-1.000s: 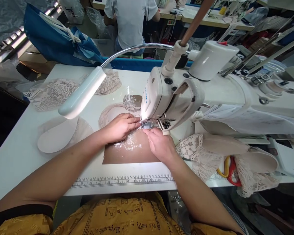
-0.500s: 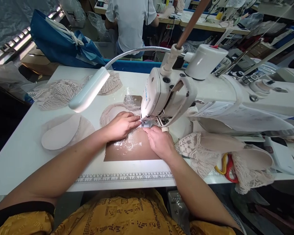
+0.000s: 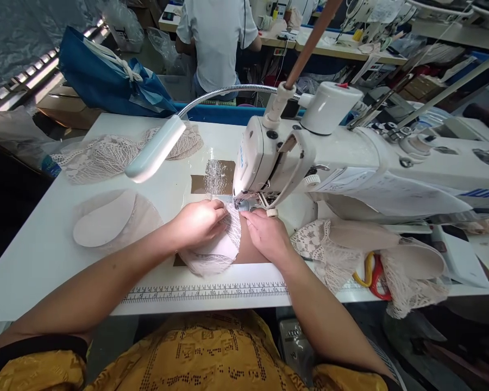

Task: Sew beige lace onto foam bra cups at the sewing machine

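A pale lace-covered cup piece [image 3: 218, 251] lies on the white table [image 3: 36, 260] just in front of the needle of the white sewing machine [image 3: 309, 157]. My left hand [image 3: 198, 222] rests on the piece, fingers curled round its upper edge. My right hand [image 3: 264, 233] sits to the right of the piece, fingertips pinched on its edge below the presser foot [image 3: 241, 205]. A shiny brown patch [image 3: 212, 176] on the table lies behind the needle.
A gooseneck lamp [image 3: 157, 147] hangs over the table's left half. Lace pieces [image 3: 106, 155] and foam cups [image 3: 104, 220] lie at left; more lace cups [image 3: 350, 244] and red-yellow scissors [image 3: 370, 271] at right. A ruler strip [image 3: 204, 293] runs along the front edge. Another person [image 3: 215, 38] works behind.
The lace cup piece has been pulled from behind the needle toward me; it now lies in front of the presser foot under my left hand. My view shifted slightly.
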Motion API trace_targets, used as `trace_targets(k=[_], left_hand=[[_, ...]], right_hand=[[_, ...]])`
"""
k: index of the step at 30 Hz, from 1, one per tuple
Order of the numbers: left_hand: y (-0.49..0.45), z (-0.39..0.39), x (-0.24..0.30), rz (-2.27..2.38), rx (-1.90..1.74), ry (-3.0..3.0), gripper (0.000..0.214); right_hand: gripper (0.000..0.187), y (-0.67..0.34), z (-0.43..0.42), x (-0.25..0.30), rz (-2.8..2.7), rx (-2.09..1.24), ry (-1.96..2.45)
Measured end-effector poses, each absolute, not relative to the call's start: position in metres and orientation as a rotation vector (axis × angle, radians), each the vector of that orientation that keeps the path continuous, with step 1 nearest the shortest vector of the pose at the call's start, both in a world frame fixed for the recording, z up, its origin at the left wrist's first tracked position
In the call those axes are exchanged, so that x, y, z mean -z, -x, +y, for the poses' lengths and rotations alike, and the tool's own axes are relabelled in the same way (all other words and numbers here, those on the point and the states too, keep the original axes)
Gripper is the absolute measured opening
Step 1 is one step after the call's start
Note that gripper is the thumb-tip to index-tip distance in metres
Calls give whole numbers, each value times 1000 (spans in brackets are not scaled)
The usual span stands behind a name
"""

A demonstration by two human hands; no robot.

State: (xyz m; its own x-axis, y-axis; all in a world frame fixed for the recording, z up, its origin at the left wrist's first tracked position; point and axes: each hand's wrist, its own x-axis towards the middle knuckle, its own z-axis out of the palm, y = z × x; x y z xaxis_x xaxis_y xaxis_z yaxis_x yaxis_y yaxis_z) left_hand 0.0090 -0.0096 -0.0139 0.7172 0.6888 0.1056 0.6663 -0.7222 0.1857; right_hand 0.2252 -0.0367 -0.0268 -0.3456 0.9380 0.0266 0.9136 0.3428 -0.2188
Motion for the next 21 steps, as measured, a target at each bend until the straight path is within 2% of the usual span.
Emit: trace_targets(k=[12,21], left_hand=[[-16,-21,12,978,-198,-2842,23],[-12,-18,8,1009,-25,-2876,26]], right_hand=[[43,-227,-41,26,-2411,-278,1728],[40,-226,-43,26,-2384,-294,1675]])
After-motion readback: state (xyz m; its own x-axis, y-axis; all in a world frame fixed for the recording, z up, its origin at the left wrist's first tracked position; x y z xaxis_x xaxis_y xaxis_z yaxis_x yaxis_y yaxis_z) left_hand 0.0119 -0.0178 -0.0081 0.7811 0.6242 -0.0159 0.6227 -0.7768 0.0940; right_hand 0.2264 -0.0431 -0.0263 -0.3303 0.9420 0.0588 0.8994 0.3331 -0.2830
